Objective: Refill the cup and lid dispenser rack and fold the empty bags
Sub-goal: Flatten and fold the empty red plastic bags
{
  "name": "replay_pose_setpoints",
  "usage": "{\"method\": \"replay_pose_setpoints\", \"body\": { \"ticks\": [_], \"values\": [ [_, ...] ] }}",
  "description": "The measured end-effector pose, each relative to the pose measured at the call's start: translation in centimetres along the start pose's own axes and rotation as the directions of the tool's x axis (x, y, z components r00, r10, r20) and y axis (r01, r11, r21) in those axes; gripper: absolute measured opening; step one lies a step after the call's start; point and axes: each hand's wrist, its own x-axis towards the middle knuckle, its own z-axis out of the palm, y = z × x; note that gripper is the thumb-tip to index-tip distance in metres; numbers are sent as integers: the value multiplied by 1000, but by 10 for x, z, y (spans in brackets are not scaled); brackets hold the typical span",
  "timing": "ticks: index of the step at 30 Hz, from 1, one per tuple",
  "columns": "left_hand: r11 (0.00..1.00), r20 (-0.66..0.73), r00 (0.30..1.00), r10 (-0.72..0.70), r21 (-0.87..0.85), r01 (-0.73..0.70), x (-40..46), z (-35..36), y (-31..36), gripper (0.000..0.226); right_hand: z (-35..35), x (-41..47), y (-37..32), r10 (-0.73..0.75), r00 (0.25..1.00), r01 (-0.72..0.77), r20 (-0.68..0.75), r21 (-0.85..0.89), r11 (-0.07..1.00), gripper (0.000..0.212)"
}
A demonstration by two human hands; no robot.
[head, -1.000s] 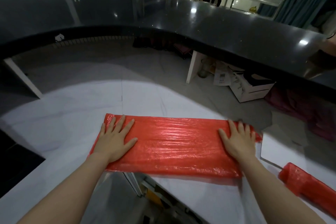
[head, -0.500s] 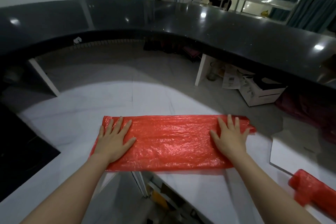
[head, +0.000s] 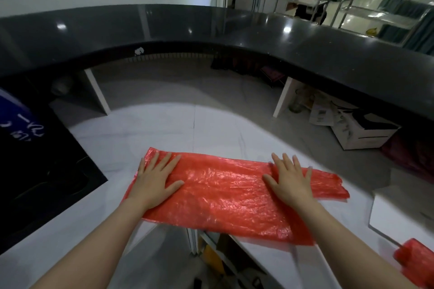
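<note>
Where it overhangs the white counter (head: pixel 164 129), red bag (head: pixel 223 195) under both flat hands.

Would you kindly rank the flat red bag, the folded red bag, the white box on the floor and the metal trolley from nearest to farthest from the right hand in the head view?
From the right hand:
1. Flat red bag, under the palm.
2. Folded red bag, lower right corner.
3. White box, on the floor under the black counter.
4. Metal trolley, beyond the counter.

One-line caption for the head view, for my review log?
Both hands, left and right, press flat on a red plastic bag spread across the white counter.
</note>
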Motion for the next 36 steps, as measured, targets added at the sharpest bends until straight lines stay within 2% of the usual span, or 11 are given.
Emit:
{"method": "replay_pose_setpoints", "body": {
  "ticks": [2,5,8,12,14,19,23,27,33,36],
  "values": [
    [999,19,1000,-16,-40,16,0,-1,0,86,0,-1,8,8,1000,-8,-4,-21,1000,72],
    [996,44,998,-35,-80,38,5,-4,2,84,-2,-4,16,2,996,-6,-84,-45,999,71],
    [994,64,997,-36,-100,42,14,-10,4,78,-5,-5,20,-15,992,4,-122,-87,996,60],
    [990,-7,1000,-31,137,31,25,-19,15,67,-14,-3,19,-79,984,69,-159,-67,995,29],
    [985,-64,998,8,173,3,28,-22,26,69,-18,-1,16,-115,981,105,-154,-69,992,20],
    [974,-40,980,196,128,-189,38,-23,54,81,-33,1,9,-191,975,181,-115,-92,979,46],
    [974,49,973,226,13,-227,49,-20,69,84,-43,2,7,-218,976,218,14,-112,970,25],
    [976,106,971,215,-1,-216,54,-18,72,72,-43,0,9,-192,969,206,156,-82,975,18],
    [963,48,964,261,-82,-256,49,-9,66,63,-40,-9,8,-148,978,159,144,-67,985,33],
    [939,-37,965,260,-223,-261,45,-6,63,37,-41,-11,9,-140,970,157,197,-70,985,34]
  ]
}}
